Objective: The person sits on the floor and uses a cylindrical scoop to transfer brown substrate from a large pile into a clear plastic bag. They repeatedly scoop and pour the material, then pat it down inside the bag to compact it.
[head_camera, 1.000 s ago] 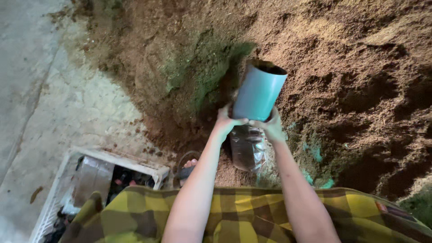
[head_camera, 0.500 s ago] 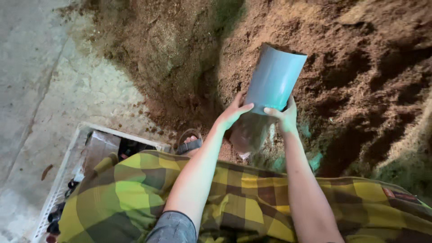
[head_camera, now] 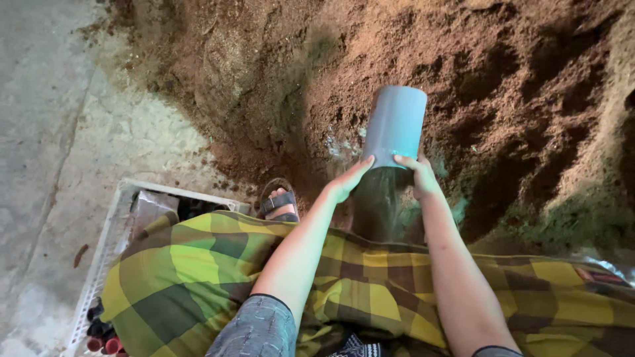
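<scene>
You are holding a pale blue-grey tube point(head_camera: 395, 125), a smooth, plain cylinder standing nearly upright, its top leaning slightly to the right. Its upper end is turned away from you, so you cannot see into it. Below its lower rim hangs a dark, translucent bag point(head_camera: 380, 201), which runs down from the tube toward your lap; whether the tube sits inside the bag's mouth cannot be told.

Your left hand point(head_camera: 349, 180) meets the tube's lower left edge, fingers extended and pressed flat against the rim where the bag begins. Your right hand point(head_camera: 418, 175) is on the lower right edge, its fingers point(head_camera: 405, 160) curled round the front of the rim. Both hands grasp the bottom of the tube between them, one on each side, leaving the whole upper body of the tube bare above your fingertips.

The tube stands against the foot of a large heap of reddish-brown soil point(head_camera: 516, 86), which fills the upper and right parts of the view. Your yellow-and-green checked cloth point(head_camera: 218, 264) covers your lap below. A sandalled foot point(head_camera: 281, 203) shows just left of your left forearm, and a white crate point(head_camera: 109, 244) sits on the concrete floor point(head_camera: 46, 119) at the lower left.
</scene>
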